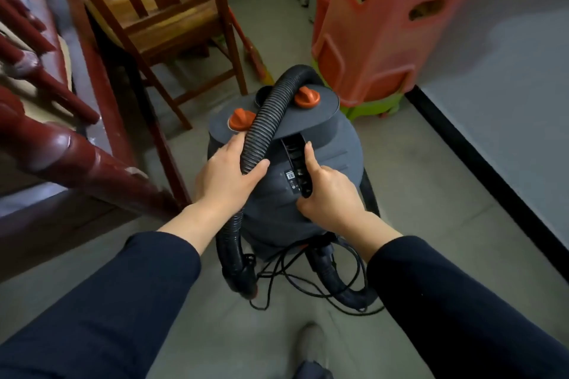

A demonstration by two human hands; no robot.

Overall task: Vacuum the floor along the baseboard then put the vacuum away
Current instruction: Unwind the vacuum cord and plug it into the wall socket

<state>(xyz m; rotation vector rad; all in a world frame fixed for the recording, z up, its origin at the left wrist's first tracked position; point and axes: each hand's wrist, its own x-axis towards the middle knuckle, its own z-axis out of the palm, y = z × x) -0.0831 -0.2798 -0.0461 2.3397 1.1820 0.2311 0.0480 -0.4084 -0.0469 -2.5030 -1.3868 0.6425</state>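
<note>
A grey canister vacuum (335, 160) with two orange knobs stands on the floor in front of me. Its black ribbed hose (271, 114) arches over the top and loops down around the base. My left hand (226, 177) grips the hose where it crosses the vacuum's near side. My right hand (331, 194) holds the edge of a black slotted recess in the vacuum's body, with the index finger pointing up along it. A black power cord (295, 280) lies in loose loops on the floor at the vacuum's base. A black baseboard (480, 163) runs along the grey wall at the right.
A wooden chair (172, 28) stands just left of and behind the vacuum. A dark red railing (70, 157) crosses the left side. Stacked red plastic stools (378, 28) over green ones stand behind the vacuum at the right. A broom (255, 58) leans near the chair.
</note>
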